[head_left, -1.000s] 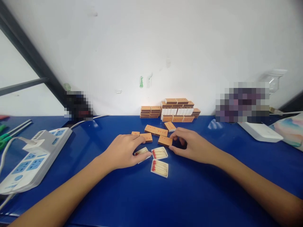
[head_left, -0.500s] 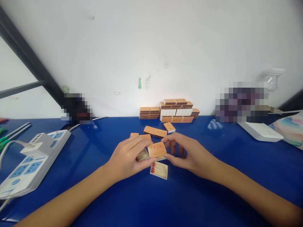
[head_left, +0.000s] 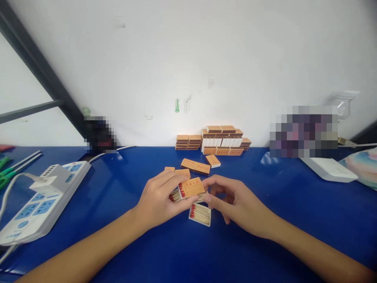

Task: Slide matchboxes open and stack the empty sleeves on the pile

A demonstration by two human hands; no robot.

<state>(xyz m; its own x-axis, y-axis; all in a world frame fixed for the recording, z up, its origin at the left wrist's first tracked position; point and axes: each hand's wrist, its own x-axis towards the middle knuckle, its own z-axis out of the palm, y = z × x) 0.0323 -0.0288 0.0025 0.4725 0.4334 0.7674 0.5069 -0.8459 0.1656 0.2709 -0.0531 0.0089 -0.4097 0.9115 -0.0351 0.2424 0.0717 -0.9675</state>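
Observation:
My left hand [head_left: 160, 198] is closed on an orange matchbox [head_left: 193, 187], tilted, held above the table between thumb and fingers. Red match heads show at the box's left end, where its tray sticks out of the sleeve. My right hand [head_left: 232, 196] has its thumb and forefinger bent around the box's right end; its other fingers curl below. Under the held box, more red-tipped matches [head_left: 174, 195] show, partly hidden by the hands. Nearer me lies an open tray of matches [head_left: 200, 214] on the blue table [head_left: 188, 251].
Several matchboxes [head_left: 195, 166] lie beyond my hands. Against the wall stands a stack of matchboxes [head_left: 222, 140]. A white power strip [head_left: 44, 204] with a plugged-in adapter sits at left, near green-handled scissors [head_left: 7, 173]. At right is a white box-like object [head_left: 330, 169].
The matchbox's left end now shows red match heads that were not visible before. My right thumb and forefinger have shifted at its right end. The view has moved slightly.

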